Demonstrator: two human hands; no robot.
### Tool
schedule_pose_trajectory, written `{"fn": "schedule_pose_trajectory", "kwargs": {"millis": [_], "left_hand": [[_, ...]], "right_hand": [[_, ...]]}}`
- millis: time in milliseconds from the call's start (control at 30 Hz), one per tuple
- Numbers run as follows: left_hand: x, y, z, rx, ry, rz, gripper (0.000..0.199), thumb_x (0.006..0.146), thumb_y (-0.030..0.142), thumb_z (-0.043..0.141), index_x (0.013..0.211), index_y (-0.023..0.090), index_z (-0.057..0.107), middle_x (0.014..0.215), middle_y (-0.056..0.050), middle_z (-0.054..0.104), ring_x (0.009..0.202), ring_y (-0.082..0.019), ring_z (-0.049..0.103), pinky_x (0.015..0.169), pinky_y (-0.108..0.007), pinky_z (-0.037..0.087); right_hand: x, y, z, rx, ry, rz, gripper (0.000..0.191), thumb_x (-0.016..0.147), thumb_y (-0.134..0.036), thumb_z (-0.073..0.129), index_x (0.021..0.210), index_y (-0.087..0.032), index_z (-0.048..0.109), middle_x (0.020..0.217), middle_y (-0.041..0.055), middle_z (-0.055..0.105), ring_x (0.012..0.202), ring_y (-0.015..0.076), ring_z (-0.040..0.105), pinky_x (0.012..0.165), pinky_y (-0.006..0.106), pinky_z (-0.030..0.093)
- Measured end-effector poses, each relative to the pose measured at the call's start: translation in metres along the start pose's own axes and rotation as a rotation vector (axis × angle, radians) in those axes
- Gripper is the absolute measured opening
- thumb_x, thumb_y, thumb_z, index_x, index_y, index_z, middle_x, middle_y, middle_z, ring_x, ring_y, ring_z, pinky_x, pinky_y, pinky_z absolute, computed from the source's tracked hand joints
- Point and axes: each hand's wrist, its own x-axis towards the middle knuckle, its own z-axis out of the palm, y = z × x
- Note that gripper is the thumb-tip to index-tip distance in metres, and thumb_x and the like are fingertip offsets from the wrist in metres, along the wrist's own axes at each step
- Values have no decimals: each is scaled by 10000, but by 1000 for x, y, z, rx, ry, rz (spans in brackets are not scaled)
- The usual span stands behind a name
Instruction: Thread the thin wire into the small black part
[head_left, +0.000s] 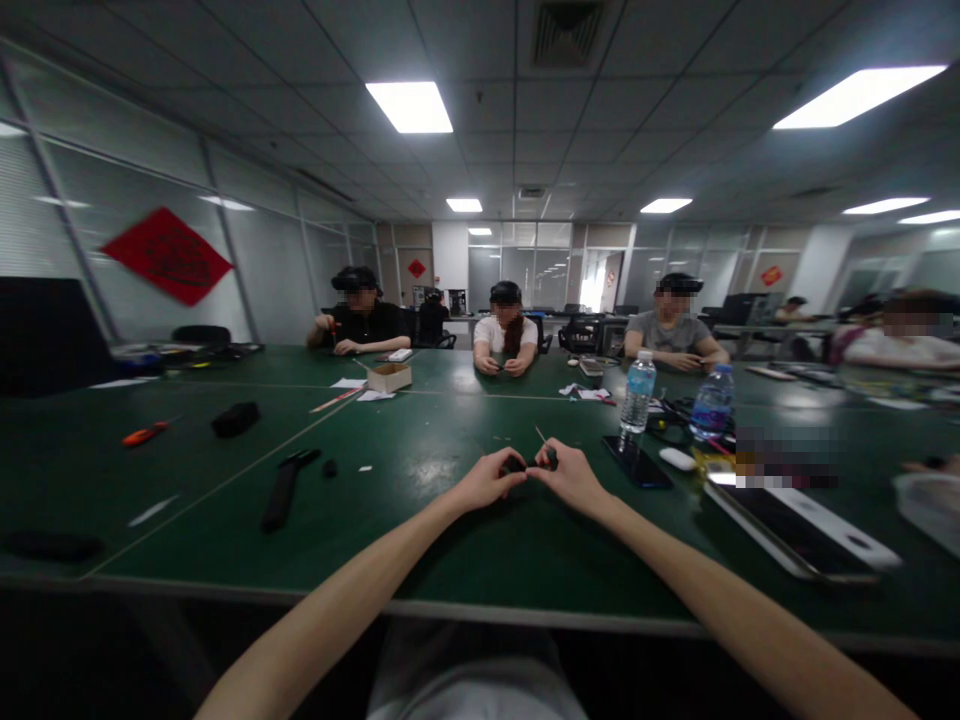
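My left hand (486, 482) is closed around a small dark part (514, 464) just above the green table, and the fingers cover most of it. My right hand (573, 480) meets it from the other side, fingertips at the same part. Held in the right hand is a thin tool that looks like a screwdriver (541, 437), its metal shaft slanting up and to the left. To the left of my hands lie a black T-shaped handle (280, 496), a small black piece (329, 468) and a white scrap (365, 469).
Right of my hands are a dark phone (636, 461), two water bottles (638, 395), a white mouse (677, 459) and a white tray (795, 530). An orange-handled tool (145, 434) and a black case (235, 419) lie left. A cardboard box (389, 377) stands farther back; several people sit opposite.
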Motion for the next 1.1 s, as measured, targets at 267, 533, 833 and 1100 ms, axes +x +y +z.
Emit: {"fn": "schedule_pose_trajectory", "kwargs": {"millis": [267,533,833,1100], "left_hand": [[1,-1,1,-21,-6,17,361,790,388,533,1070,160,530,831,-38,614,501,-76,515,468,-192,380],[3,-5,1,-10,-11,10,343,778,353,558,1054,150,554,736,-22,620,508,-91,533,507,-208,398],[1,-3,1,42,1,-4,391,791,421,522,1064,144,560,676,-25,628,505,-112,552,508,-216,397],[0,-2,2,84,-24,0,386,802,396,509,1088,141,554,644,-22,628,520,-123,560,528,-220,396]], "right_hand": [[-4,-6,1,-5,-42,-74,105,682,-217,576,719,-187,482,772,0,599,685,136,532,657,246,398],[-7,-15,1,126,-72,-86,119,697,-194,545,705,-203,426,899,36,650,832,172,592,741,288,420],[-6,-10,5,220,-38,-35,151,752,-246,536,710,-205,396,908,49,673,839,169,610,735,297,429],[-5,-1,9,282,-34,-7,166,738,-249,547,711,-200,390,855,48,671,821,177,613,740,312,428]]}}
